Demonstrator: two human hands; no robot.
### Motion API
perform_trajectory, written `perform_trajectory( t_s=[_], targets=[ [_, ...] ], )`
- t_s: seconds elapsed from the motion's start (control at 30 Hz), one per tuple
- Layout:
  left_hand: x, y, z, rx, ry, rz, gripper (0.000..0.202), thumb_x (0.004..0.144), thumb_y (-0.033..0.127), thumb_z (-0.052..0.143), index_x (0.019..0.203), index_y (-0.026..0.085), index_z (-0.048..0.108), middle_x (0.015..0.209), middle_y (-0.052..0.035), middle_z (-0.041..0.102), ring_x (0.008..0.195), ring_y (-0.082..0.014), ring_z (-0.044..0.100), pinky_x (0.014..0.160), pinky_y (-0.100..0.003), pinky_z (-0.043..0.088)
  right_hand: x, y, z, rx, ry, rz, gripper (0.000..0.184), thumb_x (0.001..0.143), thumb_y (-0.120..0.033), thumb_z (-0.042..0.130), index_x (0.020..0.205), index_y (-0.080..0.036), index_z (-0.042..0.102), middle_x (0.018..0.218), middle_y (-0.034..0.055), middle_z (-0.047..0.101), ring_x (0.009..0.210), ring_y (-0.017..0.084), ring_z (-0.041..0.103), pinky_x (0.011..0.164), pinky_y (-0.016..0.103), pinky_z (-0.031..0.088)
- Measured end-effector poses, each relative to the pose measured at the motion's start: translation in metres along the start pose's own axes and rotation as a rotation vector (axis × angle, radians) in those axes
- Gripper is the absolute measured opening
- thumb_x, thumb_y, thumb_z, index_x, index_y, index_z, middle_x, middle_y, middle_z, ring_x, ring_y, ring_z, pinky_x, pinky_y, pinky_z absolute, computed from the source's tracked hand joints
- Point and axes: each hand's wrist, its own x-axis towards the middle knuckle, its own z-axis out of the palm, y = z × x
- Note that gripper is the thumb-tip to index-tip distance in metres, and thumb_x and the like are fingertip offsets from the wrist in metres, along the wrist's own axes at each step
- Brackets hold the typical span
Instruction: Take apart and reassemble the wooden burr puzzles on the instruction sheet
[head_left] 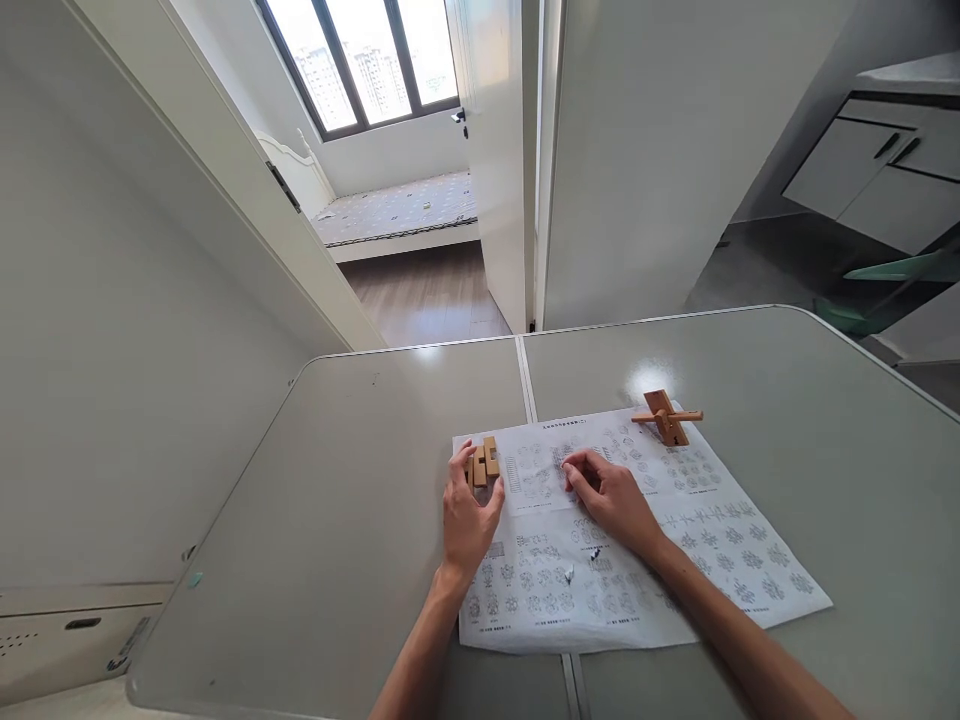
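Note:
My left hand (471,510) curves around several notched wooden puzzle blocks (481,466), with the fingers on their left and the thumb on their right. The blocks stand side by side at the left edge of a printed instruction sheet (547,620), partly covered by the fingers. Over the sheet's middle is my right hand (609,495), its fingers curled and the thumb close to the index fingertip. Nothing shows between those fingertips. An assembled wooden piece (665,417), a flat slab crossed by a rod, rests at the sheet's upper right corner.
Everything lies on a grey-green table (360,520) with a metal seam through its middle. Two small scraps, one white (569,575) and one dark (595,553), sit on the sheet. Past the table are an open door (495,160), a bed (405,208) and white cabinets (870,170).

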Motion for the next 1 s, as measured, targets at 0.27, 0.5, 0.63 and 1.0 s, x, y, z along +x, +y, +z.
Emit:
perform_trajectory(
  t_s=[0.27,0.5,0.63,1.0],
  targets=[
    [0.0002,0.0057,-0.0023,-0.01,-0.031,-0.031,0.052,0.092,0.025,0.068,0.139,0.03,0.045,0.154,-0.009,0.054,0.135,-0.0286,0.059,0.11,-0.048,0.053,-0.001,-0.0015,-0.0008,0.02,-0.003,-0.007,0.028,0.102,-0.047,0.05,0.094,-0.024,0.064,0.075,0.0011,0.073,0.059,0.02,0.062,0.061,0.032,0.048],
    [0.0002,0.0055,-0.0037,0.012,-0.024,-0.027,0.057,0.09,0.025,0.07,0.141,0.03,0.044,0.156,-0.009,0.053,0.138,-0.0299,0.058,0.112,-0.05,0.051,0.0011,-0.0005,0.0006,0.0,0.0,-0.007,0.028,0.102,-0.047,0.05,0.095,-0.024,0.065,0.073,0.001,0.072,0.061,0.02,0.062,0.06,0.031,0.046],
    [0.0003,0.0052,-0.004,0.018,-0.015,-0.026,0.058,0.09,0.024,0.07,0.141,0.031,0.044,0.154,-0.0088,0.054,0.138,-0.0295,0.058,0.113,-0.049,0.051,0.0012,0.0007,0.0011,-0.026,0.001,-0.009,0.026,0.102,-0.045,0.05,0.095,-0.025,0.065,0.073,0.0004,0.073,0.061,0.02,0.062,0.061,0.032,0.047],
    [0.0056,0.0039,-0.0066,0.03,-0.047,-0.045,0.056,0.091,0.03,0.071,0.141,0.03,0.046,0.142,-0.009,0.06,0.13,-0.0283,0.061,0.108,-0.046,0.053,0.0024,0.0006,0.0006,-0.009,-0.02,0.007,0.027,0.101,-0.046,0.049,0.096,-0.025,0.065,0.073,0.001,0.073,0.061,0.021,0.063,0.061,0.032,0.048]
  ],
)
